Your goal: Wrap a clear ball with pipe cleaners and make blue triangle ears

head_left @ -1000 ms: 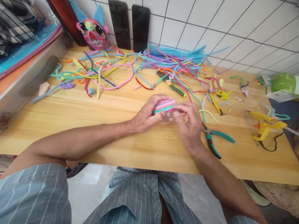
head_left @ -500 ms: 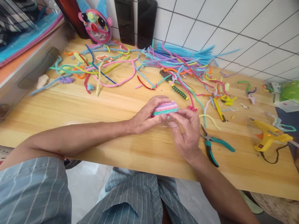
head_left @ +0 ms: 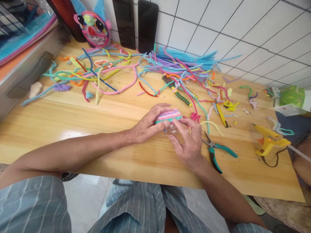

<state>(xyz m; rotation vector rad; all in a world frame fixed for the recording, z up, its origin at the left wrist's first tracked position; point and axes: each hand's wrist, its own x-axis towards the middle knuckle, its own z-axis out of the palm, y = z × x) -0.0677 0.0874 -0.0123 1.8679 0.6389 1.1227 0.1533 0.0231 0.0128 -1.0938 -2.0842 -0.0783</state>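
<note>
A small rounded piece of striped pipe cleaners (head_left: 171,114), in pink, purple and teal rows, is held above the table front. My left hand (head_left: 152,121) is closed round its left side, fingers over the top and thumb along the lower edge. My right hand (head_left: 188,140) curls at its right end, the index fingertip pressing on the teal edge. Its thumb sits lower, beside some clear plastic (head_left: 173,130) under the piece; how that plastic is joined I cannot tell. Just right of this hand lie teal-handled pliers (head_left: 212,145).
Loose pipe cleaners (head_left: 175,61) spread along the back, with green-handled pliers (head_left: 182,97) among them. A yellow cutter (head_left: 221,113) and a yellow glue gun (head_left: 268,140) lie right. A pipe-cleaner face figure (head_left: 94,29) and two dark phones (head_left: 147,26) stand by the tiled wall (head_left: 194,19).
The view has shifted, so the table things appear a little further left. My right thumb has moved slightly away from the index finger, while my left hand keeps its hold.
</note>
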